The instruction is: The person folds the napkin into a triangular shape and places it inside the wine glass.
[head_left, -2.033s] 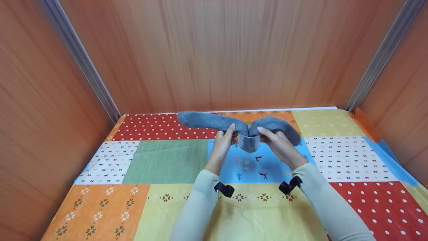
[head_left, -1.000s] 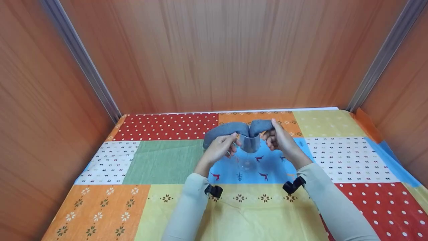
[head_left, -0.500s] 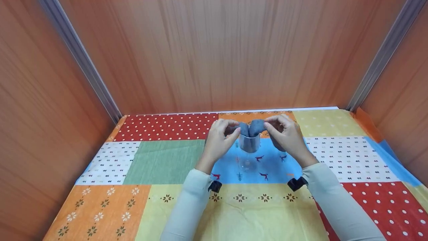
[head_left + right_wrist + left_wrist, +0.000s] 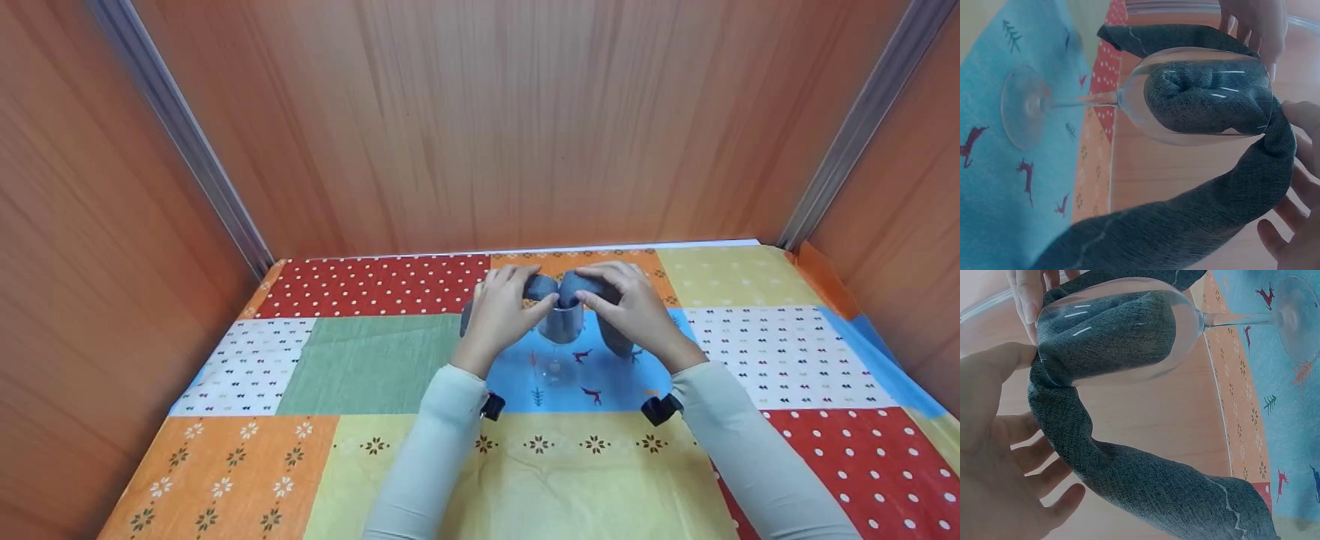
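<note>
A stemmed wine glass (image 4: 561, 328) stands upright on the blue patch. Tucked into its bowl is the middle of a dark grey cloth napkin (image 4: 576, 283), whose two rolled ends fold over the rim and hang down on either side. My left hand (image 4: 499, 311) holds the left bend at the rim, thumb in front and fingers over the top. Around the right bend, my right hand (image 4: 634, 309) curls in much the same way. Through the clear bowl (image 4: 1182, 343) in the left wrist view, the stuffed folds show. In the head view, my hands partly hide the hanging ends.
A patchwork tablecloth (image 4: 375, 364) covers the table. Wood-grain panels (image 4: 480, 127) rise behind it and at both sides, with metal posts (image 4: 187, 142) in the corners. A black strap mount (image 4: 660, 409) sits on the right wrist.
The napkin's ends, earlier held out to the left and right, now droop beside the glass. Both hands have shifted their grip and moved in close to the rim. The glass stays put.
</note>
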Demonstrator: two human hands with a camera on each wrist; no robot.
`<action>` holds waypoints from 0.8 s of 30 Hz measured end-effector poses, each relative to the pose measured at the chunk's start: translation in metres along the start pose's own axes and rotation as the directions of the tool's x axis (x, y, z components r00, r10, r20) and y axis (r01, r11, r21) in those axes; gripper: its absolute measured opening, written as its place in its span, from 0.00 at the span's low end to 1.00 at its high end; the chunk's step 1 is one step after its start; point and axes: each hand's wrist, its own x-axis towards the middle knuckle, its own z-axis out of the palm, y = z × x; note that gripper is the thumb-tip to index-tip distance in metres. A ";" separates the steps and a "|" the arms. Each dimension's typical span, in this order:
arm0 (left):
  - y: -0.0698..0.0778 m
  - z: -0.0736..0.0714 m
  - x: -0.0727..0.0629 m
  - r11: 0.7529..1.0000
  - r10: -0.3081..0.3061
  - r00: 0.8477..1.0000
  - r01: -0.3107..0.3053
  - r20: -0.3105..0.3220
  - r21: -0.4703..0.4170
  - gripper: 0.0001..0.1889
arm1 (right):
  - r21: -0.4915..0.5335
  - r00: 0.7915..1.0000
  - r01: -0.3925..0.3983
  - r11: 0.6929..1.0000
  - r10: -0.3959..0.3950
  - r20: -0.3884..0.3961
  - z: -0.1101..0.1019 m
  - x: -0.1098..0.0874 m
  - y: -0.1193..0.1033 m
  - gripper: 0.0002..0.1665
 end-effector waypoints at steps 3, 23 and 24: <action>-0.002 0.000 0.002 0.999 0.008 1.000 -0.008 0.008 -0.033 0.32 | 0.026 0.999 -0.034 0.999 0.033 0.021 0.000 0.002 -0.001 0.24; 0.002 -0.007 0.007 0.989 0.117 0.993 -0.119 -0.034 -0.089 0.21 | 0.096 0.990 -0.135 0.986 0.130 0.058 0.001 0.002 -0.003 0.25; 0.002 -0.008 0.006 0.991 0.102 0.994 -0.105 -0.033 -0.082 0.22 | 0.093 0.990 -0.133 0.987 0.128 0.055 0.001 0.002 -0.003 0.25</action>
